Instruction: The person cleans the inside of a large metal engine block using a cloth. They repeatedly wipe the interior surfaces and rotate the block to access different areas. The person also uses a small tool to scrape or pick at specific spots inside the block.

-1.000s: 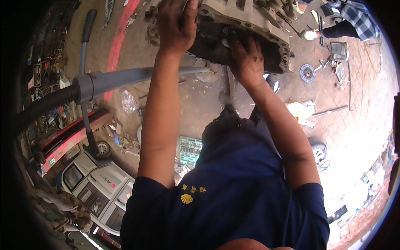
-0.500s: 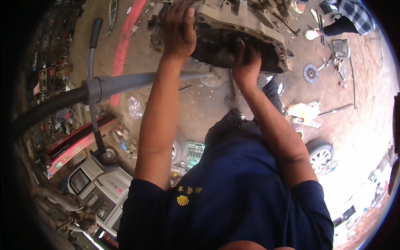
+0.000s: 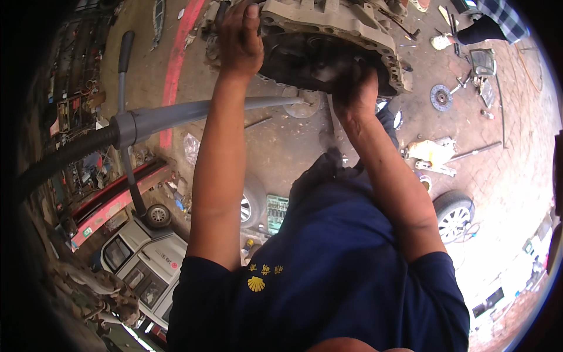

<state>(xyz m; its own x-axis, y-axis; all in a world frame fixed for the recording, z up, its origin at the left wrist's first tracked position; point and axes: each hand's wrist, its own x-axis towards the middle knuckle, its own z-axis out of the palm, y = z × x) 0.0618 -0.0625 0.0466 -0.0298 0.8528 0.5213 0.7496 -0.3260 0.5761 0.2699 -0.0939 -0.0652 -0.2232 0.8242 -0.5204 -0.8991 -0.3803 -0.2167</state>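
Note:
A heavy cast-metal gearbox (image 3: 337,22) with a wide, dark bell-shaped opening is at the top of the view. My left hand (image 3: 239,44) grips its left edge, the thumb pointing up along the casting. My right hand (image 3: 359,97) reaches into the opening near its lower right rim. The fingers there are dark and blurred, so whether they hold anything cannot be made out. Shadow hides most of the parts inside the housing.
A grey hose nozzle with handles (image 3: 176,117) crosses at the left. On the floor lie a clutch disc (image 3: 441,97), a wheel (image 3: 453,217) and a green tool case (image 3: 277,212). Another person's leg (image 3: 481,35) shows upper right. A light-coloured van (image 3: 143,267) stands lower left.
My right hand has turned and shifted slightly right and down within the opening. My left hand stays on the edge; the whole view has shifted a little.

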